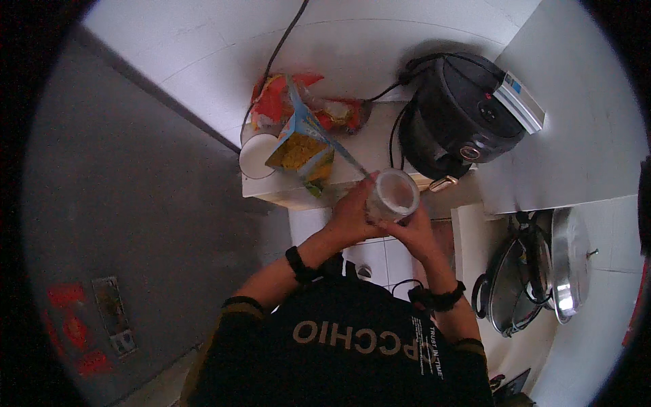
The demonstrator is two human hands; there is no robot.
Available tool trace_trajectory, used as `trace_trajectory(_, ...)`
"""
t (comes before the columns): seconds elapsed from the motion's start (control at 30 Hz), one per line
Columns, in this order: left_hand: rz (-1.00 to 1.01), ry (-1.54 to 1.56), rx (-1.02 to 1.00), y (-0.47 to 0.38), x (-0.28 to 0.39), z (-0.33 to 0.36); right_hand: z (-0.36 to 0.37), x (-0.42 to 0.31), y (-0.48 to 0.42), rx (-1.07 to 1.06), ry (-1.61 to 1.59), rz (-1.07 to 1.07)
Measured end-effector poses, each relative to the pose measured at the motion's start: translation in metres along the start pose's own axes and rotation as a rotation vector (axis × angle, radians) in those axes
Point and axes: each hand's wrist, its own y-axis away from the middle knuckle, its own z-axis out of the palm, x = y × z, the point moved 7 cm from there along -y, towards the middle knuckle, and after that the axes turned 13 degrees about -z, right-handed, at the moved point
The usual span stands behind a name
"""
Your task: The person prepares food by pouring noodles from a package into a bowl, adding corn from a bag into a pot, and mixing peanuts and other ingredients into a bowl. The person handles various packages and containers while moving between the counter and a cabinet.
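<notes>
Between my hands, in front of the shelf, is a clear round plastic jar (395, 196); its circular end faces up towards me. My left hand (353, 216) wraps the jar's left side. On the lower right side, my right hand (414, 231) grips it with the thumb across the near edge. What the jar contains is too blurred to tell. Just beyond my left hand stands a blue-edged bag (302, 147) with a yellow and green front. A round container with a white lid (258, 156) is left of that bag.
A black air fryer (460, 112) stands on the white shelf (269, 191), with a silver-white box (519, 103) on top. Red food packages (274, 99) lie behind the bag. Black cables run along the wall. At right are a metal pot (511, 290) and a steel lid (567, 267).
</notes>
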Motion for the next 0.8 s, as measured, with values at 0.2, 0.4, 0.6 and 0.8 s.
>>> trace_trajectory(0.2, 0.121, -0.236, 0.077, 0.020, 0.021, 0.014, -0.022, -0.040, 0.015, -0.023, 0.646, -0.175)
trace_trajectory(0.4, 0.146, -0.161, 0.043, 0.031, 0.024, 0.009, 0.002, -0.050, 0.009, -0.130, 0.766, -0.219)
trace_trajectory(0.6, -0.104, 0.313, -0.546, 0.037, 0.026, -0.003, 0.023, -0.111, 0.000, -0.431, 0.556, -0.627)
trace_trajectory(0.8, -0.118, 0.703, -1.198, 0.047, 0.058, -0.022, 0.031, -0.174, -0.007, -0.638, 0.088, -0.664)
